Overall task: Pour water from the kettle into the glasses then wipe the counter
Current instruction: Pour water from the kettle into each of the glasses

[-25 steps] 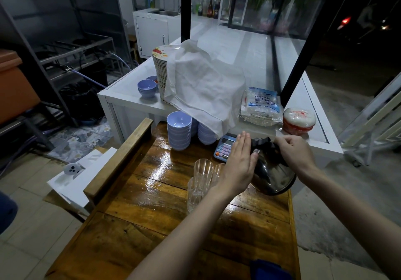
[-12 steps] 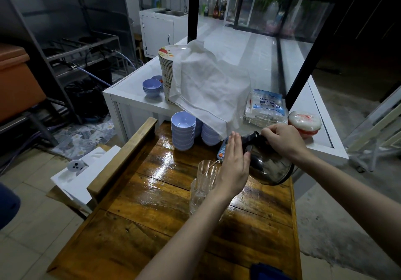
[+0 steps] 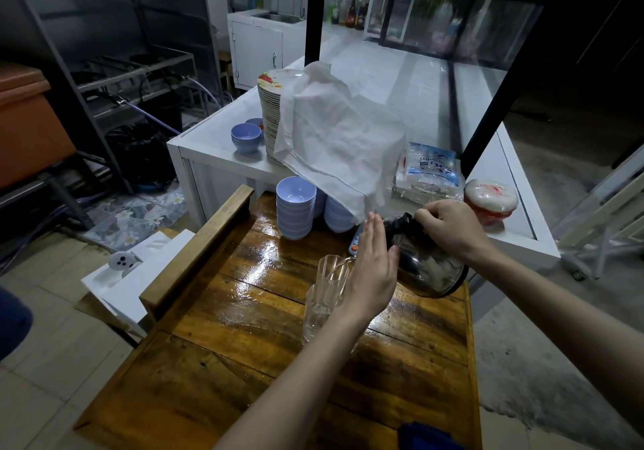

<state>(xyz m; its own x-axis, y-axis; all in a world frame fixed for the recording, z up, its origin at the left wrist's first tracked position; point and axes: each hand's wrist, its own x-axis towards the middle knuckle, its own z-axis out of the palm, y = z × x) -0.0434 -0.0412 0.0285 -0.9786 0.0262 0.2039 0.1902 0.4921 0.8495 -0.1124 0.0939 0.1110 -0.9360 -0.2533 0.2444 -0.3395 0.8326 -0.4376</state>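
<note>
Tipping the metal kettle (image 3: pixel 430 268) slowly over the wooden counter (image 3: pixel 265 313), right hand (image 3: pixel 449 228) curled tight around its black handle. Steadying with left hand (image 3: pixel 373 268), fingers flat and open beside it. Aiming the thin stream into the back glass (image 3: pixel 331 268), watching for spills.

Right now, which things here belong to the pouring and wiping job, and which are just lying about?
In use: kettle, glasses, wooden counter, right hand, left hand.

Lying about: stacked blue bowls, plate stack, white cloth, calculator.
</note>
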